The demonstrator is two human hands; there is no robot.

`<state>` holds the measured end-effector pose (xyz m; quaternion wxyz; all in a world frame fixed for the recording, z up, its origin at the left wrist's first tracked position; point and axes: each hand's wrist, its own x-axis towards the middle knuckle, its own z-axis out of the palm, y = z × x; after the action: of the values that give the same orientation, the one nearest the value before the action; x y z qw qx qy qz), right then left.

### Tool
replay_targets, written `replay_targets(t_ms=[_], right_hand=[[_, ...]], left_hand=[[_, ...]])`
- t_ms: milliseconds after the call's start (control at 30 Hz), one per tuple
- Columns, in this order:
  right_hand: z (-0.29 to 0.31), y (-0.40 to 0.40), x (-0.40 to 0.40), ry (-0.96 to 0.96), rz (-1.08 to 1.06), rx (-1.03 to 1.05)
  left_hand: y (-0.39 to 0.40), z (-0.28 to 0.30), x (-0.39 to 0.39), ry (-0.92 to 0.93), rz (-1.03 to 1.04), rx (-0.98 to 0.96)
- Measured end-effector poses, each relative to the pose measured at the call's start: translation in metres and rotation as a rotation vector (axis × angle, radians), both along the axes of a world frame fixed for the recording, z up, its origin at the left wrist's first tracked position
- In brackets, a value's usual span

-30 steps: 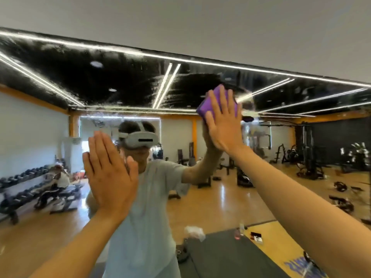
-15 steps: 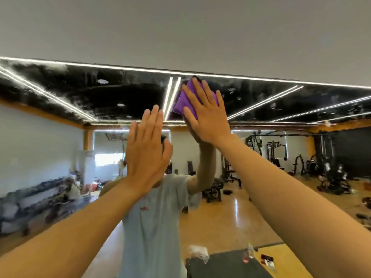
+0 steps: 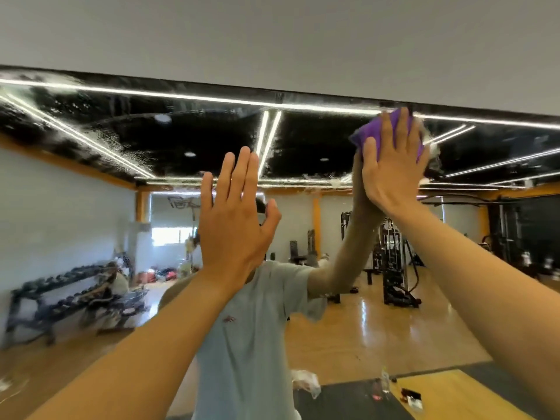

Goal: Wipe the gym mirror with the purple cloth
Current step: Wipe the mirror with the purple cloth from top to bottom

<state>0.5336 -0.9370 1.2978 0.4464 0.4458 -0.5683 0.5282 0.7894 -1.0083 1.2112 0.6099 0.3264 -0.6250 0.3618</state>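
Observation:
A large gym mirror (image 3: 121, 207) fills the wall in front of me, its top edge just under the grey wall band. My right hand (image 3: 391, 165) is raised high with straight fingers, pressing the purple cloth (image 3: 368, 136) flat against the glass close to the top edge. The cloth shows only around my fingers. My left hand (image 3: 235, 219) is flat on the mirror lower and to the left, fingers straight and spread. Wet streaks and white smears cover the upper glass.
The mirror reflects me in a light shirt, a dumbbell rack (image 3: 60, 295) at the left, weight machines (image 3: 394, 268) at the right, a wooden floor and a dark mat (image 3: 348, 401) with small items on it.
My right hand has slid the cloth to the right along the top of the mirror. The left hand stays flat on the glass. The camera has shifted.

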Motion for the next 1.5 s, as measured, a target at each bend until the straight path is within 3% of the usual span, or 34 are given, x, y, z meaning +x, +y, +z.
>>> replay_targets(t_ms=[267,467,700,800,1233,1400,1500], right_hand=[[0.015,-0.037,0.147,0.346,-0.044,0.043],[0.017,-0.028,0.130,0.456,-0.037,0.104],[-0.014,0.004,0.012,0.038,0.008,0.034],[-0.023,0.022,-0.032,-0.053,0.014,0.051],[-0.008,0.045,-0.124,0.037,-0.014,0.100],[-0.005,0.027,-0.108,0.007,-0.020,0.015],[0.011,0.020,-0.064,0.135,0.011,0.078]], left_hand=[[0.001,-0.001,0.002,0.014,-0.011,0.003],[-0.001,0.000,0.003,0.001,-0.036,-0.021],[0.001,-0.002,0.003,-0.009,-0.032,-0.025],[0.000,-0.001,0.003,-0.008,-0.021,-0.023],[0.011,-0.002,0.001,-0.023,0.069,-0.011],[0.012,-0.001,0.000,-0.014,0.076,-0.007],[0.013,-0.001,-0.001,-0.006,0.070,-0.019]])
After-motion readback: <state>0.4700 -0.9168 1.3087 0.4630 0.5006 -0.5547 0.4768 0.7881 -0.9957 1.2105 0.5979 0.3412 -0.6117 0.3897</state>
